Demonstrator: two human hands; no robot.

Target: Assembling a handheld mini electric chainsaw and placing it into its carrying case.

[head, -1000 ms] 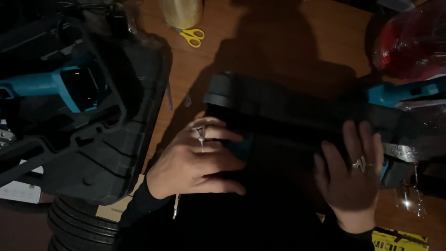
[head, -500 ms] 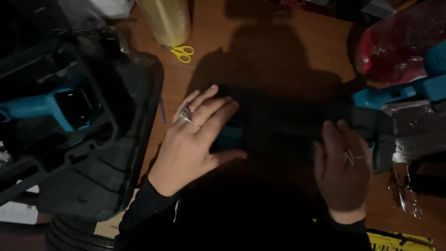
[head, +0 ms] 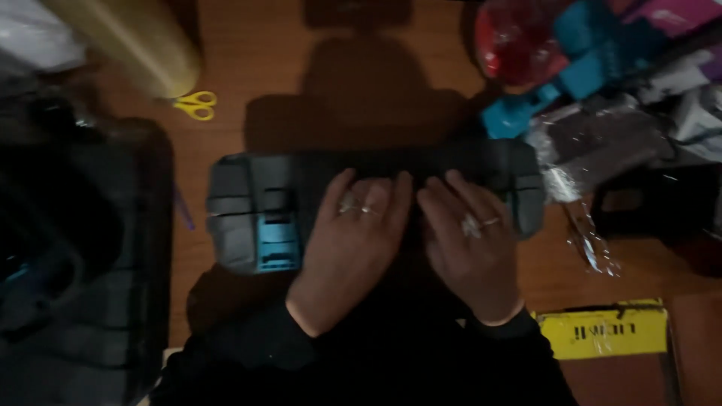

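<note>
Both hands are now lying side by side at the middle of the black tool case (head: 376, 197), where half a second ago they were spread apart near its two ends. Left hand (head: 353, 244) is resting flat on the lid with fingers stretched forward and nearly together, rings showing on two of them, gripping nothing. Right hand (head: 468, 244) is lying just beside it in the same flat, open pose, a ring glinting on one finger, its fingertips reaching toward the far edge of the lid. With the left hand shifted inward, the case's left end is coming into plain sight: a grey corner block and a teal latch (head: 277, 242).

Closed and lengthwise, the case is sitting on the wooden bench (head: 353, 83), directly in front of the person, whose dark sleeves are filling the lower middle of the view. Yellow-handled scissors (head: 195, 104) are lying well apart beyond the case's left end, near a blurred yellowish roll (head: 135, 41). A larger black case (head: 83, 263) is occupying the left side, too blurred for detail. Clear plastic wrapping (head: 594, 150) and teal and red items are crowding the right, and a yellow box (head: 605, 331) is sitting near the right wrist.
</note>
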